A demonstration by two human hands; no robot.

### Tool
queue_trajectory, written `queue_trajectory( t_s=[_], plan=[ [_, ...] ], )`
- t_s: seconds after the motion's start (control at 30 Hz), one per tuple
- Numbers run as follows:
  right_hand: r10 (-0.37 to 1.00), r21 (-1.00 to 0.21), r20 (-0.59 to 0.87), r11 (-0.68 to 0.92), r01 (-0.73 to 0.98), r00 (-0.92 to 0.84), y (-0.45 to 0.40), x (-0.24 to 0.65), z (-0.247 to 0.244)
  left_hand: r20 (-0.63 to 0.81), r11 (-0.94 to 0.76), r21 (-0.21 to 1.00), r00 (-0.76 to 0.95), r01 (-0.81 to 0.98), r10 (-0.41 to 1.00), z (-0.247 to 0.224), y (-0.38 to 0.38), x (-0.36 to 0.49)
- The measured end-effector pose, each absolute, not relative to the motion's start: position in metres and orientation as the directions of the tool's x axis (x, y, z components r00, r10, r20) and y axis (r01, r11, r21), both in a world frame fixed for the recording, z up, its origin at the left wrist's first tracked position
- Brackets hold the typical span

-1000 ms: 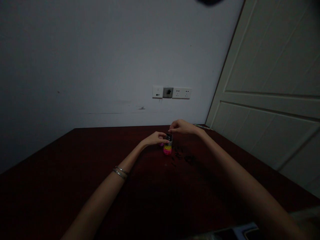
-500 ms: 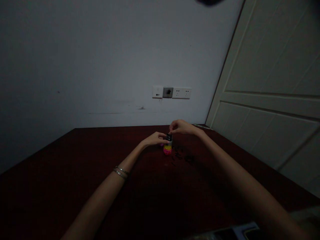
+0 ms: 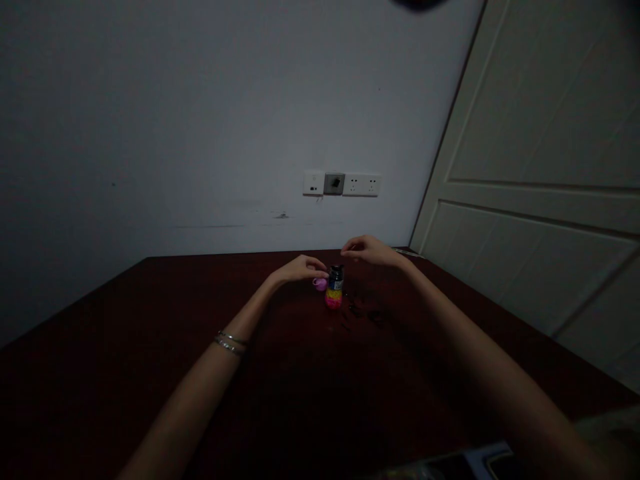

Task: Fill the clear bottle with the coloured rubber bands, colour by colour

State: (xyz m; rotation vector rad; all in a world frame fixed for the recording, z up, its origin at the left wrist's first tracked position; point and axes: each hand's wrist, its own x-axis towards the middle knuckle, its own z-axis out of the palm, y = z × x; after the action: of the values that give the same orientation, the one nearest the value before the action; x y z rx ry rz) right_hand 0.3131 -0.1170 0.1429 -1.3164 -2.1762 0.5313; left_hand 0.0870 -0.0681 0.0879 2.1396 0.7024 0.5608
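Observation:
A small clear jar [image 3: 334,288] stands upright and uncapped on the dark red table, with pink, yellow and dark layers inside. My left hand [image 3: 302,268] is at the jar's left side, thumb and fingers apart, the fingertips close to its neck. A pink lid [image 3: 320,284] lies just left of the jar, below those fingers. Above and right of the jar's mouth is my right hand [image 3: 369,251], fingertips pressed together; whether anything small is between them is too dark to tell. Small dark pieces [image 3: 355,309] are scattered on the table right of the jar.
Behind the table [image 3: 280,373] is a pale wall with sockets [image 3: 361,185]. A white panelled door [image 3: 545,233] stands along the right side. A flat, partly seen item [image 3: 475,461] is at the bottom right edge.
My left hand has let go of the jar and moved slightly left, showing the pink lid and the jar's label. My right hand has lifted slightly away from the jar's mouth.

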Motion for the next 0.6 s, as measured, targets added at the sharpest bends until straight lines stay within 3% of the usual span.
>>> queue_trajectory(
  t_s=[0.17, 0.33, 0.5, 0.6],
  plan=[
    [0.944, -0.513, 0.161, 0.329, 0.793, -0.288, -0.106, 0.352, 0.103, -0.002, -0.540, 0.680, 0.737, 0.496, 0.676, 0.087, -0.069, 0.065],
    [0.953, -0.489, 0.021, 0.273, 0.828, -0.302, -0.092, 0.356, 0.059, -0.213, -0.640, 0.574, 0.848, 0.511, 0.485, 0.074, -0.105, 0.076],
    [0.944, -0.496, -0.010, 0.282, 0.821, -0.331, -0.080, 0.343, 0.043, -0.058, -0.798, 0.232, 0.827, 0.556, 0.559, 0.057, -0.146, 0.104],
    [0.945, -0.477, -0.013, 0.282, 0.832, -0.328, -0.074, 0.337, 0.037, -0.019, -0.800, 0.116, 0.807, 0.588, 0.590, 0.045, -0.157, 0.116]
  ],
)
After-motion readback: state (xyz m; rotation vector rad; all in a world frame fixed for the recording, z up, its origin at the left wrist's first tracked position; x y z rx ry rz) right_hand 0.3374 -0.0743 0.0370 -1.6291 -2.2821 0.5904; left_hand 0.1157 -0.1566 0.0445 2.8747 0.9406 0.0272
